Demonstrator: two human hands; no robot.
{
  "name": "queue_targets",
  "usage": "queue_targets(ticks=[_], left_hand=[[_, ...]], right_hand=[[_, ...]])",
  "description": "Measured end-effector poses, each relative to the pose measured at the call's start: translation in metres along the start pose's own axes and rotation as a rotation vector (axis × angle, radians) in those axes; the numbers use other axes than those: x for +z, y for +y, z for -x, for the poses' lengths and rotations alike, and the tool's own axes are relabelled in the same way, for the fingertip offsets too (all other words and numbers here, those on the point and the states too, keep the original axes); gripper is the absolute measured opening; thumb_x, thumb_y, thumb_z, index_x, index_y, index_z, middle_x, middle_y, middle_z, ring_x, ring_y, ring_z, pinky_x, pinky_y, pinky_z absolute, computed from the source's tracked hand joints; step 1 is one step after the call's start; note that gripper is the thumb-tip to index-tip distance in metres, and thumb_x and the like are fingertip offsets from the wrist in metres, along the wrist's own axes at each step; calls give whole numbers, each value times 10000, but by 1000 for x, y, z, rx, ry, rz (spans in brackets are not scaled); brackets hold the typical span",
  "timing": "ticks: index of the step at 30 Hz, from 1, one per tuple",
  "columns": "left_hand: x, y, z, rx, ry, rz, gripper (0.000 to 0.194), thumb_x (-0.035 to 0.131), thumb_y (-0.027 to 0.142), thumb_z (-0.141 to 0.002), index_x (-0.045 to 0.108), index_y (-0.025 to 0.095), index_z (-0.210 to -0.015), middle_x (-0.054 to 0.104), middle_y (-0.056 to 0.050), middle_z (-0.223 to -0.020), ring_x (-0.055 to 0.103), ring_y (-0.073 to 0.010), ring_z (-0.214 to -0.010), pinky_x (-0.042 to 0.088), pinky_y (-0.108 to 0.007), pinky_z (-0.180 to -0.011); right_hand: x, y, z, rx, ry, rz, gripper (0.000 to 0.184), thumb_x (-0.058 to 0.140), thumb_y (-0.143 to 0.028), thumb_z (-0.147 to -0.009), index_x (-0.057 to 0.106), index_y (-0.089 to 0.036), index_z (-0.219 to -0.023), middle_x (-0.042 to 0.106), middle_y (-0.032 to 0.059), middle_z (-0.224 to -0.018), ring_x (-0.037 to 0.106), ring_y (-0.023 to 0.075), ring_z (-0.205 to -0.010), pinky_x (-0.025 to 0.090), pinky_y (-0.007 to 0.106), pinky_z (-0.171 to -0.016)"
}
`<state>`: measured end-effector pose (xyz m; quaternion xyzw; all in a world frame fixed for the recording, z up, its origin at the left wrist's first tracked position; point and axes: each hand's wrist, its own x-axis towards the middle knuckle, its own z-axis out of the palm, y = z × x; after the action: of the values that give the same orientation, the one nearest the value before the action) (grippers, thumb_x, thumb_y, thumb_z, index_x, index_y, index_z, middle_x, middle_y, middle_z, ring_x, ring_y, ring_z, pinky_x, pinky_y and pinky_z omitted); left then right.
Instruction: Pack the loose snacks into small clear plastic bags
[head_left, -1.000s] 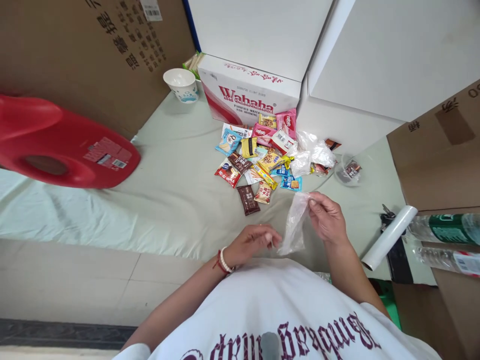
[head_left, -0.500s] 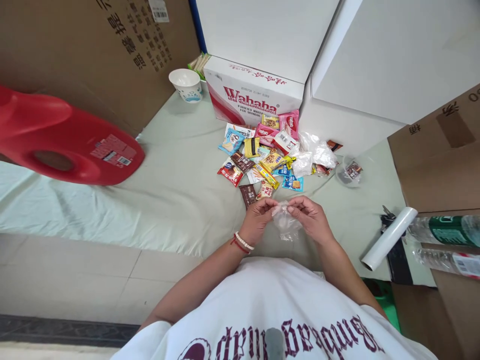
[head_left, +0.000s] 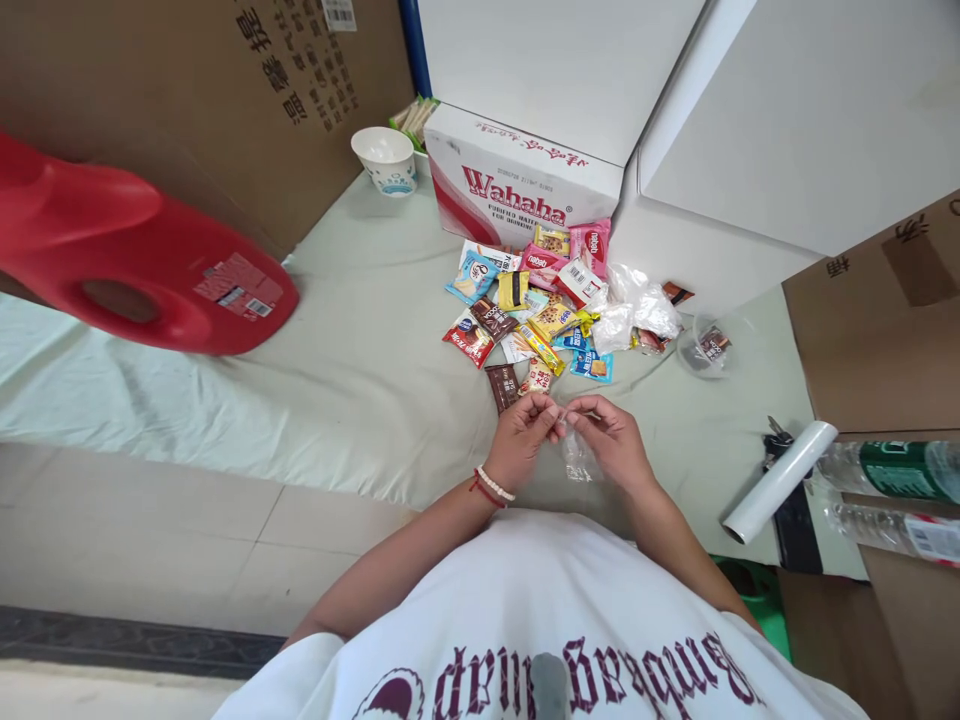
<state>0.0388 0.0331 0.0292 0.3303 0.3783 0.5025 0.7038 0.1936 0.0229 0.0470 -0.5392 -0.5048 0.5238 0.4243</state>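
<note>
A small clear plastic bag (head_left: 578,456) hangs from my fingers, close in front of my shirt. My left hand (head_left: 527,437), with beads at the wrist, pinches its top edge. From the other side my right hand (head_left: 609,438) pinches the same edge, and the fingertips of both hands nearly meet. What the bag holds, if anything, I cannot make out. Just beyond my left hand lie a dark brown snack packet (head_left: 502,387) and a cream and red packet (head_left: 536,378). Farther back is a heap of small wrapped snacks (head_left: 553,316).
Crumpled clear bags (head_left: 637,305) lie right of the heap, beside a clear plastic cup (head_left: 707,346) with a brown packet inside. A Wahaba carton (head_left: 517,190), paper cup (head_left: 386,160) and red jug (head_left: 150,260) stand behind and left. A white roll (head_left: 780,482) and bottles (head_left: 900,468) are right.
My hands have drawn closer together, and the bag's top is now gathered between my fingertips. The bag hangs narrower than before. The whole view has shifted slightly.
</note>
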Motion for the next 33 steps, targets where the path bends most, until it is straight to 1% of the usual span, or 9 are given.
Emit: queue_targets(ticks=[3, 7, 11, 15, 18, 21, 24, 27, 33], left_hand=[[-2, -1, 3, -35, 1, 84, 355, 804, 464, -770, 626, 163, -832, 660, -10, -786, 594, -100, -645, 423, -222, -567], [-5, -3, 8, -103, 6, 28, 394, 828, 495, -728, 681, 162, -879, 603, 28, -678, 494, -70, -546, 341, -203, -491], [-4, -7, 10, -73, -33, -84, 387, 867, 484, -675, 734, 158, -834, 636, 19, -690, 468, -71, -576, 368, -219, -552], [-3, -9, 9, -87, -50, -93, 397, 821, 531, -718, 738, 149, -788, 611, 21, -639, 436, -71, -554, 333, -228, -538], [-3, -9, 9, -114, -51, -73, 419, 808, 551, -725, 737, 146, -805, 611, 17, -643, 427, -65, -534, 312, -223, -514], [-2, -9, 9, -101, -18, -88, 412, 809, 545, -726, 728, 147, -792, 606, 19, -645, 428, -63, -533, 311, -219, -512], [0, -10, 10, -60, -27, -126, 414, 802, 547, -736, 721, 147, -801, 551, 41, -597, 399, -63, -528, 300, -219, -511], [-1, -11, 11, -6, -18, -148, 390, 780, 537, -771, 692, 159, -809, 550, 42, -614, 437, -80, -569, 358, -225, -556], [-12, -7, 7, -27, 144, 127, 398, 775, 524, -789, 545, 206, -860, 664, -3, -969, 617, -136, -906, 527, -288, -834]], right_hand=[[0, 8, -2, 71, 84, -111, 244, 782, -458, -817, 740, -236, -910, 717, -1, -842, 608, 151, -729, 488, 276, -706], [-1, 11, -2, 106, 157, -195, 261, 814, -455, -774, 756, -239, -909, 710, -11, -795, 584, 141, -681, 478, 264, -665], [0, 10, -2, 93, 158, -183, 249, 818, -452, -764, 775, -248, -902, 739, 10, -869, 632, 174, -784, 510, 290, -733], [0, 11, -3, 90, 144, -171, 226, 807, -439, -783, 772, -250, -902, 730, -1, -864, 626, 166, -771, 504, 291, -741], [-3, 9, 0, 31, 178, -63, 271, 742, -468, -844, 756, -248, -1003, 727, 26, -970, 634, 189, -856, 509, 319, -802], [-3, 2, 9, -140, 298, 198, 282, 712, -462, -878, 719, -259, -1074, 691, 50, -1053, 613, 210, -951, 494, 340, -864], [-1, -3, 18, -188, 194, 335, 218, 752, -442, -852, 724, -262, -972, 676, 37, -958, 603, 210, -910, 486, 337, -846], [-1, 0, 20, -77, 120, 183, 212, 717, -464, -880, 736, -254, -904, 675, 20, -878, 603, 189, -831, 490, 313, -779], [-20, 2, 14, 1, 293, -109, 253, 778, -479, -820, 728, -241, -889, 678, -5, -875, 592, 158, -835, 499, 293, -828]])
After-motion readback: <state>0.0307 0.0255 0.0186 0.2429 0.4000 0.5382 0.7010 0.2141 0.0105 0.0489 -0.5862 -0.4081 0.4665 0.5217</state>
